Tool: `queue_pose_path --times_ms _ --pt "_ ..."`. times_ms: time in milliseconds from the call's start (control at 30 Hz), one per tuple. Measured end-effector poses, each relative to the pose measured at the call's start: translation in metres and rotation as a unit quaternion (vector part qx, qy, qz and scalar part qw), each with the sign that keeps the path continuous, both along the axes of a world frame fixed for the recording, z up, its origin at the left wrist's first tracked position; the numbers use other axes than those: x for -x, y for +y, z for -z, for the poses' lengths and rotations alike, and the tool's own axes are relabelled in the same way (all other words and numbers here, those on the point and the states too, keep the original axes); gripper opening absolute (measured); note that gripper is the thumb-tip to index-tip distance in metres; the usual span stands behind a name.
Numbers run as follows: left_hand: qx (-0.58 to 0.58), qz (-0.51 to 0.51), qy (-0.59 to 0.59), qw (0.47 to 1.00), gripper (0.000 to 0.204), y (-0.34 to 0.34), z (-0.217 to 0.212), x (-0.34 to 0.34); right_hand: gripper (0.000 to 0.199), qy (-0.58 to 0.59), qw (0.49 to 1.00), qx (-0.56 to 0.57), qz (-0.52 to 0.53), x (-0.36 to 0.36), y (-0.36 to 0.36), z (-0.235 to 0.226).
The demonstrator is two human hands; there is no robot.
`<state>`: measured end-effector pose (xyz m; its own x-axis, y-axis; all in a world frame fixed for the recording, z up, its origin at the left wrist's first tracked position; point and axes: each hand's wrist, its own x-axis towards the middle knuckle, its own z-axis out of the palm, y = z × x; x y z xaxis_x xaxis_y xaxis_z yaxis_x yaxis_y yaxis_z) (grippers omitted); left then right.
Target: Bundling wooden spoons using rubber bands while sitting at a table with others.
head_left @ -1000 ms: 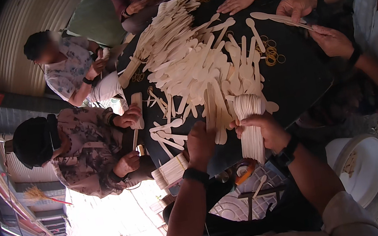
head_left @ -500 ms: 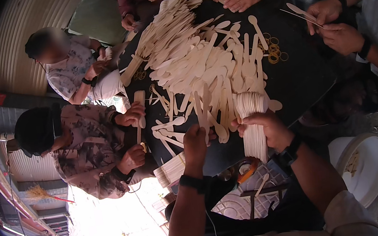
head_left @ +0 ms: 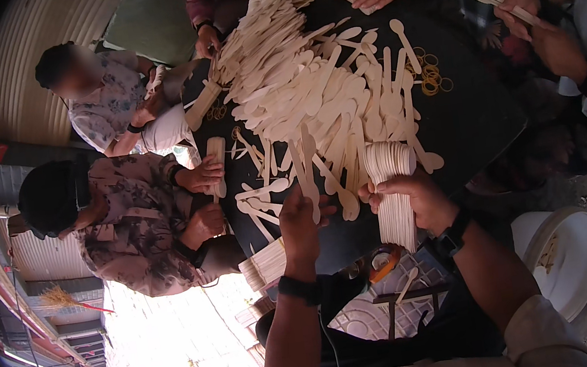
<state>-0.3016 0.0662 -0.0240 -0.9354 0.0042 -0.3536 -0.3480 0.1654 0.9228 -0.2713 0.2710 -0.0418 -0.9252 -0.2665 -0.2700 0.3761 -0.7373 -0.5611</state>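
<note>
My right hand [head_left: 424,204] is closed around a thick stack of wooden spoons [head_left: 389,161], their bowls lined up at the top and handles pointing toward me. To its left, my left hand [head_left: 302,226] pinches a few loose wooden spoons [head_left: 308,163] between thumb and fingers. These stand over the near edge of a big heap of wooden spoons [head_left: 296,93] spread across the black table [head_left: 471,113]. A bundle of spoons [head_left: 264,265] lies by my left wrist. How many spoons the left hand holds is unclear.
Rubber bands [head_left: 434,81] lie right of the heap. A white bucket [head_left: 582,263] stands at my lower right, and an orange tape roll [head_left: 385,262] sits below the table edge. Co-workers around the table handle spoons; one person's hands [head_left: 533,22] are at the right.
My left hand's spoons have tilted leftward and its fingers have shifted. My right hand and stack stay nearly still. The co-worker at right has moved their spoons.
</note>
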Motion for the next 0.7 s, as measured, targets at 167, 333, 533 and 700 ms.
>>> queue_pose_path --times_ms 167,333,533,700 --pt "0.050 -0.024 0.066 0.996 0.033 0.001 0.007 0.004 0.034 0.008 1.000 0.009 -0.002 0.001 -0.001 0.003" --pt "0.146 -0.057 0.129 0.979 0.031 0.004 0.003 0.008 0.032 0.006 1.000 -0.001 0.013 0.000 0.000 -0.004" --pt "0.176 -0.085 0.190 0.962 0.018 -0.010 0.016 0.014 0.029 -0.005 1.000 -0.004 -0.017 -0.009 0.001 -0.003" --pt "0.252 -0.077 0.353 0.898 0.016 -0.032 0.025 0.026 0.025 0.014 0.999 -0.014 -0.029 -0.029 -0.002 0.015"
